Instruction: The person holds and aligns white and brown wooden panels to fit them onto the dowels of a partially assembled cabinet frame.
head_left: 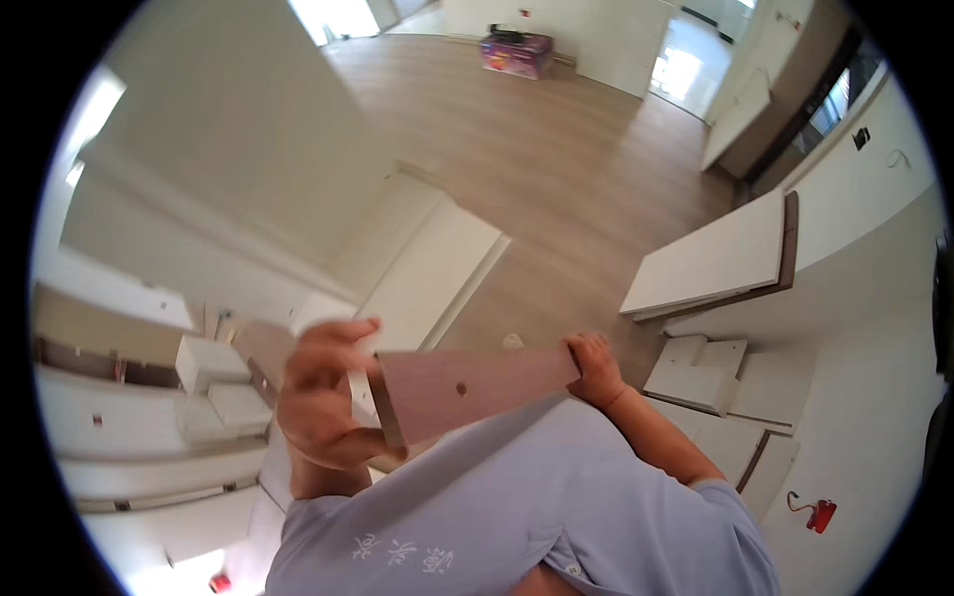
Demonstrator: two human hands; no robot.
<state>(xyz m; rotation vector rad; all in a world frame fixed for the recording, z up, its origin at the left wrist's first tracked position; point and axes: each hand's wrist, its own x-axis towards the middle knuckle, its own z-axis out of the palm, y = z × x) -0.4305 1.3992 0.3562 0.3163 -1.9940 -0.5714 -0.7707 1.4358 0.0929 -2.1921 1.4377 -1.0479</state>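
A pinkish wood-grain board [507, 383] is held up crosswise in front of my chest, with a small brown round spot on its face. My right hand [594, 370] is closed around its narrower-looking right end. At its left end is my left hand [323, 402], somewhat blurred, with thumb and fingers spread apart around the edge. The thumb lies close to the board's lower left corner; whether it touches cannot be made out.
White panels [422, 258] lie on the wood floor ahead, left of centre. More stacked panels [715, 253] lean at the right, with white box-like pieces [696, 372] below them. A purple box [517, 55] stands far off. A red wired fitting [822, 516] sits on the right wall.
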